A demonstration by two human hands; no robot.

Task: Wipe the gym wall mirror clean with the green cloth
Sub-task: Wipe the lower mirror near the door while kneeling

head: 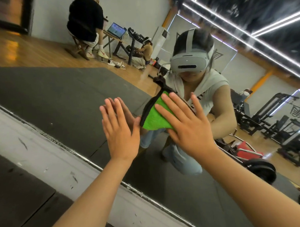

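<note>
The wall mirror (63,92) fills most of the view, tilted, its metal bottom edge running from the left down to the lower right. My right hand (185,124) lies flat with straight, spread fingers on the green cloth (153,118) and presses it against the glass. The cloth is bright green with a dark edge; part of it is hidden under my palm. My left hand (121,129) rests flat on the bare glass just left of the cloth, fingers straight and together, holding nothing.
Below the mirror runs a scuffed white wall strip (50,161) above a dark floor mat (21,202). The glass reflects a person in a headset, a seated person at a desk with a laptop, another person crouching, weight machines and ceiling light strips.
</note>
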